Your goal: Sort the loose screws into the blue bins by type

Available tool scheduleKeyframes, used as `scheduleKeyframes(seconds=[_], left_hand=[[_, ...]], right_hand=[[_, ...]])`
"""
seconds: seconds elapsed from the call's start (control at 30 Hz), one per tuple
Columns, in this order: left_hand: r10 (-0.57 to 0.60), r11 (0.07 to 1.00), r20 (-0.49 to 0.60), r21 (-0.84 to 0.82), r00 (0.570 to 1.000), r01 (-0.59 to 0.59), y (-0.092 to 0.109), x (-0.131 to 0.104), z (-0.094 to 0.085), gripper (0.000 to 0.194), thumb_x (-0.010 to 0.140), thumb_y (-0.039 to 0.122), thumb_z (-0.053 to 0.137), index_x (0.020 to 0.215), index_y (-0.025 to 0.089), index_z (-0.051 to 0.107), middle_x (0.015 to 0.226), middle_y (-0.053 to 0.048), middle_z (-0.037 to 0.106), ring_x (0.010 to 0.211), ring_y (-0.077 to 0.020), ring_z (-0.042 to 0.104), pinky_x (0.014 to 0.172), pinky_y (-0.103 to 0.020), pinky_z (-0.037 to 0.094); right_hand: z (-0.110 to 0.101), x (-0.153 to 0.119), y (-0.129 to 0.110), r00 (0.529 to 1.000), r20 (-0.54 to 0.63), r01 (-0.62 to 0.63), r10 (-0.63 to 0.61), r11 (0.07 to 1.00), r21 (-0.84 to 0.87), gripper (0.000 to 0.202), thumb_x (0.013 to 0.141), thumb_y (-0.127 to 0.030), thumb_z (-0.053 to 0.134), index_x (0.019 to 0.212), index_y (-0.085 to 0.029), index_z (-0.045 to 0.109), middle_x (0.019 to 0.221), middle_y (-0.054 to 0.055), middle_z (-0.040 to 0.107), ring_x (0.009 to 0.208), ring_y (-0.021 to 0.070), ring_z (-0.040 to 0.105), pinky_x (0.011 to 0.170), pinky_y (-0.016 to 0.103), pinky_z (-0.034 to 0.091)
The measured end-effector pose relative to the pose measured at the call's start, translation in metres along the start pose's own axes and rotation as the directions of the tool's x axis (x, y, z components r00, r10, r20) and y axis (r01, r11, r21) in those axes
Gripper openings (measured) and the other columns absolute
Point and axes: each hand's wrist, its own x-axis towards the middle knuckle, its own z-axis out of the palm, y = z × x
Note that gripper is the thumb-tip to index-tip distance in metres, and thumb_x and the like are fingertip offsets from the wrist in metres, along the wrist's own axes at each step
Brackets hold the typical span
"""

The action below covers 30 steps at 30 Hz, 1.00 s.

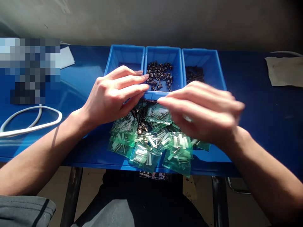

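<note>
My left hand (115,93) reaches over the front of the left blue bin (125,52), its fingers stretched toward the front left corner of the middle bin (163,52). I see nothing in it. My right hand (203,110), smeared by motion, hovers over the front of the right bin (200,55) and the packets; what its fingers hold, if anything, is unclear. Dark screws with washers (159,73) lie in the middle bin; darker, longer screws (195,74) lie in the right one. Before the bins is a pile of green clear packets (145,156) holding white wall plugs and screws, with loose dark screws (142,127) among them.
The blue table (251,126) has its front edge just above my lap. A white cable (30,134) loops at the left, near a white sheet (66,57) and a blurred-out area. Brownish paper (285,71) lies far right. A grey wall (151,22) stands behind.
</note>
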Motion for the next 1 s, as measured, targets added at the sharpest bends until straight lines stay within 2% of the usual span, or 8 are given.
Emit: scheduleKeyframes(seconds=[0.1,0.2,0.33,0.43,0.57,0.7,0.87,1.0], left_hand=[[0.018,1.0,-0.015,0.014,1.0,-0.018,-0.001,0.0,0.001,0.029,0.111,0.023,0.069,0.138,0.032,0.076,0.143,-0.001,0.081,0.133,-0.0299,0.079,0.103,-0.05,0.076],[0.035,0.999,-0.013,0.014,0.999,-0.035,-0.002,0.0,0.001,0.03,0.11,0.021,0.069,0.138,0.03,0.075,0.143,-0.003,0.08,0.133,-0.0307,0.079,0.103,-0.051,0.075],[0.042,0.999,-0.024,0.015,0.999,-0.042,-0.002,0.001,0.001,0.032,0.11,0.02,0.07,0.139,0.03,0.075,0.143,-0.003,0.08,0.131,-0.0311,0.079,0.103,-0.053,0.075],[0.046,0.999,-0.028,0.017,0.999,-0.045,-0.001,0.001,0.001,0.032,0.109,0.019,0.071,0.139,0.031,0.075,0.142,-0.003,0.081,0.131,-0.0313,0.08,0.103,-0.052,0.075],[0.039,0.999,-0.027,0.021,0.999,-0.039,-0.001,0.0,0.001,0.031,0.11,0.019,0.069,0.138,0.031,0.075,0.142,-0.003,0.081,0.131,-0.0307,0.079,0.102,-0.052,0.075],[0.041,0.999,-0.024,0.021,0.999,-0.041,-0.001,0.0,0.0,0.03,0.11,0.019,0.07,0.137,0.03,0.075,0.143,-0.004,0.08,0.131,-0.0309,0.079,0.102,-0.051,0.075],[0.043,0.999,-0.028,0.019,0.999,-0.042,-0.001,0.0,0.001,0.029,0.109,0.02,0.072,0.136,0.028,0.076,0.142,-0.004,0.081,0.131,-0.0319,0.079,0.103,-0.052,0.075],[0.039,0.999,-0.02,0.015,0.999,-0.039,-0.001,0.0,0.001,0.03,0.109,0.02,0.073,0.136,0.03,0.076,0.143,-0.003,0.08,0.132,-0.0316,0.079,0.104,-0.052,0.074]], right_hand=[[0.01,0.0,-0.009,0.954,0.273,0.134,-0.12,0.99,-0.035,0.043,0.109,-0.003,0.058,0.15,-0.01,0.067,0.149,0.022,0.077,0.129,0.0309,0.077,0.102,0.051,0.072],[0.016,0.0,-0.012,0.919,0.383,0.136,-0.095,0.987,-0.083,0.041,0.116,-0.007,0.05,0.154,-0.012,0.066,0.156,0.017,0.074,0.142,0.0305,0.072,0.111,0.053,0.069],[0.014,0.005,-0.012,0.935,0.336,0.144,-0.115,0.988,-0.06,0.025,0.117,-0.011,0.055,0.126,-0.014,0.079,0.13,0.013,0.085,0.117,0.0269,0.079,0.094,0.044,0.071],[0.013,0.007,-0.012,0.953,0.285,0.123,-0.106,0.992,-0.04,0.021,0.115,-0.011,0.06,0.108,-0.017,0.079,0.117,0.01,0.086,0.104,0.0242,0.079,0.086,0.041,0.069],[0.014,0.006,-0.012,0.967,0.241,0.101,-0.087,0.994,-0.048,0.02,0.116,-0.011,0.059,0.117,-0.019,0.077,0.111,0.007,0.086,0.101,0.0217,0.077,0.084,0.039,0.068],[0.014,0.003,-0.011,0.984,0.152,0.1,-0.098,0.995,-0.007,0.017,0.111,-0.008,0.065,0.122,-0.014,0.077,0.112,0.012,0.085,0.101,0.024,0.078,0.081,0.041,0.067],[0.009,0.002,-0.009,0.997,0.031,-0.071,0.066,0.978,0.196,0.014,0.11,-0.009,0.071,0.117,-0.016,0.081,0.109,0.009,0.084,0.097,0.0193,0.079,0.083,0.037,0.069],[0.004,0.005,-0.011,0.968,-0.001,-0.233,0.249,0.905,0.355,0.014,0.108,-0.01,0.076,0.11,-0.022,0.084,0.105,0.002,0.086,0.094,0.0142,0.082,0.082,0.031,0.069]])
